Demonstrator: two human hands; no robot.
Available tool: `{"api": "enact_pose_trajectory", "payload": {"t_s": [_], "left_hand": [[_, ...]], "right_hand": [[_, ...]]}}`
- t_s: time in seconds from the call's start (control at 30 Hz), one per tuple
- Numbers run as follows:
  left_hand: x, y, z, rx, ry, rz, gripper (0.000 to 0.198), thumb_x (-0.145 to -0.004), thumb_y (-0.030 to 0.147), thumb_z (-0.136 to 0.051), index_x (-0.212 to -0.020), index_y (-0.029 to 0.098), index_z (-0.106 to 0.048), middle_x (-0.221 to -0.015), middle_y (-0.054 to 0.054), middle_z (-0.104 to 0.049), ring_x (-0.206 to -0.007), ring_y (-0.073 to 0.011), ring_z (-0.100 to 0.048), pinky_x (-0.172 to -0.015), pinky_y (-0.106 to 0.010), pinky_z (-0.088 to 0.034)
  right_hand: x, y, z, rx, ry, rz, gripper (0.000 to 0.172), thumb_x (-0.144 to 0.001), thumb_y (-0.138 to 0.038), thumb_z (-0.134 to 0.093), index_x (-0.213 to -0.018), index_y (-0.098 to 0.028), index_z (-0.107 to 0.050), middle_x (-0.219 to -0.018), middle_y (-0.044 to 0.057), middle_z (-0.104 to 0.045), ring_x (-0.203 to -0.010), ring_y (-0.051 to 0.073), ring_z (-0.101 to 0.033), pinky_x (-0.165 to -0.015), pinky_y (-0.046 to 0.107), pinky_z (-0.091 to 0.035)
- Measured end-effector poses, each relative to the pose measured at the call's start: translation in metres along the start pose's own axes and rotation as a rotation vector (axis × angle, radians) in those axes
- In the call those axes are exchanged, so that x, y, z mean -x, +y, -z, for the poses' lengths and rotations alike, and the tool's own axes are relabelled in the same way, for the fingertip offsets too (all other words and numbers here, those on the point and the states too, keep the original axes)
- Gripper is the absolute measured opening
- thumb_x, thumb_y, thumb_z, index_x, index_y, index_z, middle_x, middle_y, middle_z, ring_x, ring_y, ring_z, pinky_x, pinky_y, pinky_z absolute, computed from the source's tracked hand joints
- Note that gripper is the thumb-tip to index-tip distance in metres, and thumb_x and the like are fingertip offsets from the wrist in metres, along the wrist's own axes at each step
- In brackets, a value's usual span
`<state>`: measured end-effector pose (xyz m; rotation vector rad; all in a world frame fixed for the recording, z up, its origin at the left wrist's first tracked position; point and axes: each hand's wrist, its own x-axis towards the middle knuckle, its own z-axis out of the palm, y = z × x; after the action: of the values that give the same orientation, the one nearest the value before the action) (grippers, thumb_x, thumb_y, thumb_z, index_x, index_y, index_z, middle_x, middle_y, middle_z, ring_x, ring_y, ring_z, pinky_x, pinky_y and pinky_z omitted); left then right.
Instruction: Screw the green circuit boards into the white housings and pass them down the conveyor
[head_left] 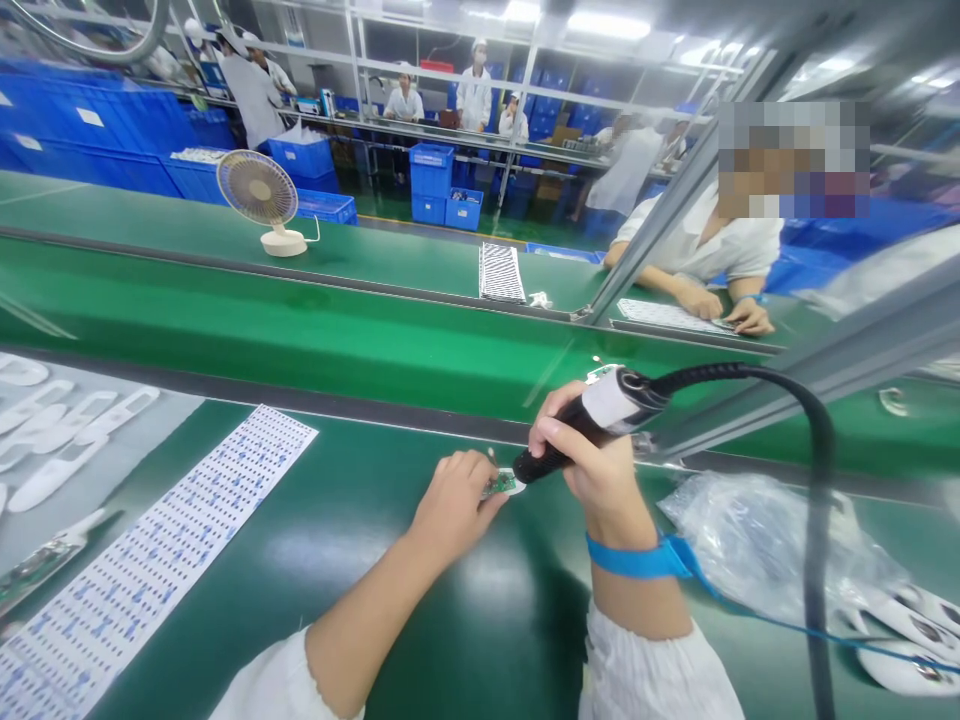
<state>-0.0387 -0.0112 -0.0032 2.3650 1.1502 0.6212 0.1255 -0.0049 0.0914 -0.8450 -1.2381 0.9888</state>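
My left hand holds a small green circuit board in a white housing down on the green table, its fingers closed over the left end. My right hand is wrapped round a black electric screwdriver with a white label, tilted down to the left. The tool's tip meets the right part of the board, and its exact contact point is too small to tell. A blue strap circles my right wrist. From the screwdriver's top a black cable arcs to the right.
A long printed sheet lies left, beside white housings and a circuit board. Right are a clear plastic bag and white parts. Beyond the green belt are a fan, a slanted metal post and a person working.
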Motion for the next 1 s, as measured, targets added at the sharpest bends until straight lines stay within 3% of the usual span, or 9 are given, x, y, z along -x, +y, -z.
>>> {"api": "enact_pose_trajectory", "payload": {"t_s": [0.77,0.87,1.0], "left_hand": [[-0.001,-0.006,-0.003,-0.022,0.024,-0.016,0.013,-0.089,0.023,-0.066,-0.096,0.02,-0.056,-0.103,-0.004,-0.063,-0.092,-0.0235,-0.057,-0.077,-0.037,-0.042],[0.002,-0.009,-0.005,-0.015,0.028,-0.029,0.011,-0.091,0.024,-0.064,-0.096,0.021,-0.055,-0.103,-0.003,-0.064,-0.093,-0.0238,-0.058,-0.08,-0.038,-0.043],[0.004,-0.014,-0.008,-0.004,0.036,-0.051,0.009,-0.092,0.025,-0.062,-0.097,0.023,-0.055,-0.104,-0.003,-0.065,-0.095,-0.0241,-0.059,-0.082,-0.039,-0.045]], "right_hand": [[-0.006,0.003,0.013,-0.11,-0.086,-0.047,0.016,-0.078,-0.023,-0.072,-0.081,-0.022,-0.057,-0.061,-0.003,-0.059,-0.052,0.015,-0.055,-0.052,0.029,-0.044],[-0.008,-0.008,0.03,-0.183,0.048,0.071,0.013,-0.077,-0.027,-0.069,-0.083,-0.022,-0.058,-0.064,-0.003,-0.06,-0.049,0.015,-0.054,-0.05,0.03,-0.043],[-0.007,-0.02,0.068,-0.085,0.434,0.294,0.009,-0.077,-0.026,-0.068,-0.075,-0.022,-0.059,-0.062,-0.003,-0.057,-0.046,0.015,-0.053,-0.047,0.03,-0.041]]}}
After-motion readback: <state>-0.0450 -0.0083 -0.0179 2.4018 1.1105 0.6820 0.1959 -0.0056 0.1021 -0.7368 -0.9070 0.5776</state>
